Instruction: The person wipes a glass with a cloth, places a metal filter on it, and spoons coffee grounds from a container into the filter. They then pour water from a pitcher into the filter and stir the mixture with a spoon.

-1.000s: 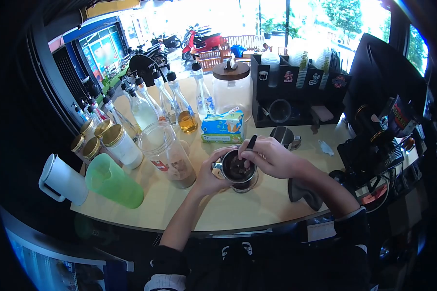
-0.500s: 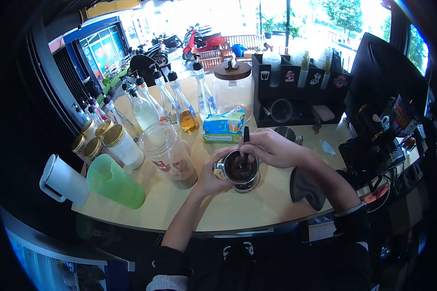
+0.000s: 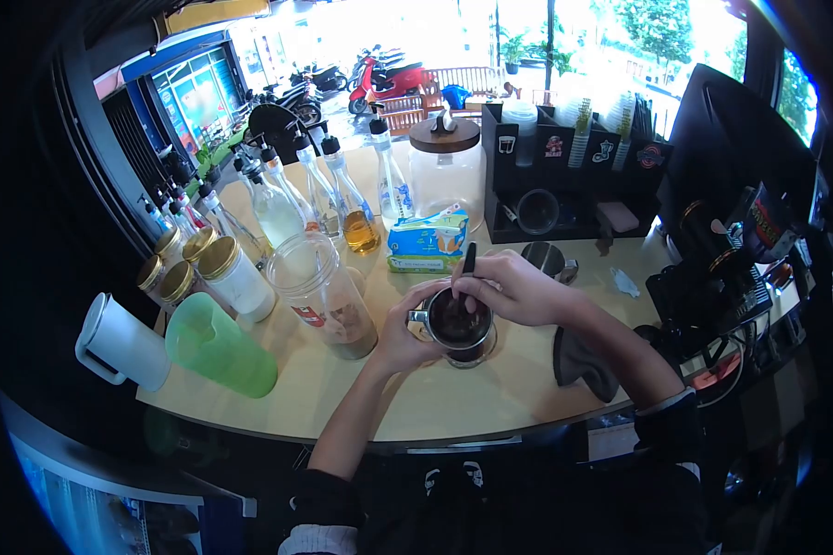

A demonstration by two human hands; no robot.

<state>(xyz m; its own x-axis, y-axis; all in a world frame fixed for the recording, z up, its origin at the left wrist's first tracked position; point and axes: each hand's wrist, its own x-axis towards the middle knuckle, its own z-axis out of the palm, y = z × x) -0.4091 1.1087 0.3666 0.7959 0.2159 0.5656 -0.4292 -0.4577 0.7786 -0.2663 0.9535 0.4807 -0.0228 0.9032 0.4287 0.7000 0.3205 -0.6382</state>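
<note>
A glass cup with a metal rim and handle [image 3: 461, 321], holding dark liquid, stands near the middle of the table. Wrapped round its left side is my left hand [image 3: 410, 331], at the handle. My right hand [image 3: 504, 285] pinches a dark-handled utensil [image 3: 470, 259] whose lower end is inside the cup and hidden by the liquid. Behind the cup lies a blue and green packet [image 3: 428, 242]. To the left stands a clear jar with brown contents [image 3: 329, 305].
A green pitcher [image 3: 220, 347], a white jug [image 3: 125, 342], gold-lidded jars [image 3: 241, 277] and pump bottles [image 3: 352, 199] stand left. A dark cloth [image 3: 585, 365] and metal cup [image 3: 548, 261] lie right. Behind are a wooden-lidded jar [image 3: 446, 176] and black cup organiser [image 3: 574, 176].
My right hand and the utensil have shifted slightly within the cup. My left hand stays round the cup.
</note>
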